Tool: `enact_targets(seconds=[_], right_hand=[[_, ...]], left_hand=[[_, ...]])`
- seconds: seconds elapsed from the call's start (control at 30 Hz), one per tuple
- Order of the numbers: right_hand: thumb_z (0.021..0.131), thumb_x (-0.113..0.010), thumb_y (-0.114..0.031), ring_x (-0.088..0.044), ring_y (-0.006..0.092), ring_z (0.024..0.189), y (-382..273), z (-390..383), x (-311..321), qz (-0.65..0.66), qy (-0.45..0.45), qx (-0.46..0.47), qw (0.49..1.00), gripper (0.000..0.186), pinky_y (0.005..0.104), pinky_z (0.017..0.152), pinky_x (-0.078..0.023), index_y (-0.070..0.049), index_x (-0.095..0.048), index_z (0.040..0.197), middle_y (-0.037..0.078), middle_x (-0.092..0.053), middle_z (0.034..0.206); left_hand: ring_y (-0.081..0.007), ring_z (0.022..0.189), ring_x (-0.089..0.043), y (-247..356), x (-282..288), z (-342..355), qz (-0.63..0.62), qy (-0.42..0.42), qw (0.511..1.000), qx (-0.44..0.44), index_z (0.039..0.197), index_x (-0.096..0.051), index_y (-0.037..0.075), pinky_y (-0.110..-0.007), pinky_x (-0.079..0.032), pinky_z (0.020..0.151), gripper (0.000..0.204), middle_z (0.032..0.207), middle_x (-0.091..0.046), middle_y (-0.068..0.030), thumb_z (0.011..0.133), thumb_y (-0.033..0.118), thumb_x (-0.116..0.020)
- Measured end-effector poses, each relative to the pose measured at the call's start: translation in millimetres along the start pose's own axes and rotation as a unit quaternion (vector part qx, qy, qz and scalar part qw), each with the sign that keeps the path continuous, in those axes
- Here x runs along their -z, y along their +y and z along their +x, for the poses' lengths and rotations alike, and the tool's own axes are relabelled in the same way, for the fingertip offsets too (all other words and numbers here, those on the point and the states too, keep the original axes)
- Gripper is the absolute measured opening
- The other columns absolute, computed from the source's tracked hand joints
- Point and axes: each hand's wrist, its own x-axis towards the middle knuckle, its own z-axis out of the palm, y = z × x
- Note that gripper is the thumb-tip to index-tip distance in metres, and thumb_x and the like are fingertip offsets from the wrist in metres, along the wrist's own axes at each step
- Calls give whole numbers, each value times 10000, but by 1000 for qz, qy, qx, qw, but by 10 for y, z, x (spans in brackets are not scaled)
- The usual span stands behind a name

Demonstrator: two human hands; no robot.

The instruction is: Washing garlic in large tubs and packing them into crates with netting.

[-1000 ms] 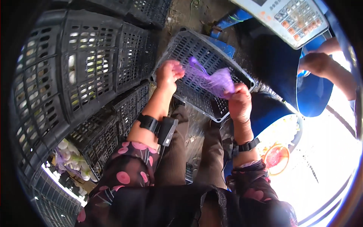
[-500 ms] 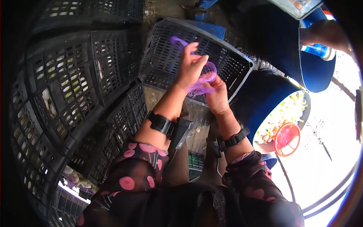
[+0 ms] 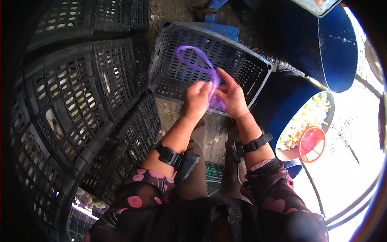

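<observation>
A purple mesh bag [image 3: 215,84] hangs between my hands above a black plastic crate [image 3: 160,52], its long loop stretching up over the crate's perforated interior. My left hand [image 3: 195,100] has its fingers curled on the bag, thumb against the mesh. My right hand [image 3: 231,97] grips the bag from the other side, with the index finger extended upward along it. Parts of the mesh are hidden behind my fingers.
Stacked black crates [image 3: 92,45] holding pale produce line the left. Right are blue barrels [image 3: 264,113], one tilted with pale pieces [image 3: 300,113] and a red round plastic item [image 3: 311,144] at its mouth. A scale [image 3: 318,6] and blue metal frame [image 3: 211,14] sit at the top.
My hands have come together on the bag, my left moving right and down, and the loop is drawn out longer. The other person's hand at upper right is out of view.
</observation>
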Motion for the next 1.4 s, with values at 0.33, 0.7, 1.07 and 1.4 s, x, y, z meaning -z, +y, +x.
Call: enact_targets(seconds=[0.33,0.7,1.07,1.4], right_hand=[[817,-641,-64,-523,72,636,152,-24,-197,22,119,36,992,80,238,600,-449,0,-595,804,24,-596,675],[836,-628,-56,-551,71,666,325,-13,-229,264,188,-28,946,79,219,620,-461,23,-616,834,22,-617,719],[870,-589,-100,-514,60,660,496,-58,-199,221,304,-85,923,110,198,597,-419,7,-610,865,7,-603,765],[922,-411,-133,-550,250,837,807,-171,472,644,138,-74,749,151,531,934,-397,-21,-508,948,114,-576,899]], left_hand=[[-50,594,-411,-250,-83,32,-96,105,989,38,762,-561,42,-227,-368,539,299,661,-495,32,931,282,-506],[-97,712,-547,-187,8,14,-233,-34,967,96,892,-569,62,-239,-449,701,271,776,-569,-2,932,321,-499],[-119,579,-500,-79,-63,0,-257,-77,955,125,875,-491,53,-250,-420,514,139,693,-512,-28,914,182,-525],[-193,684,-555,-348,468,332,-376,99,914,120,830,-435,44,-354,-476,705,229,737,-535,-65,972,218,-388]])
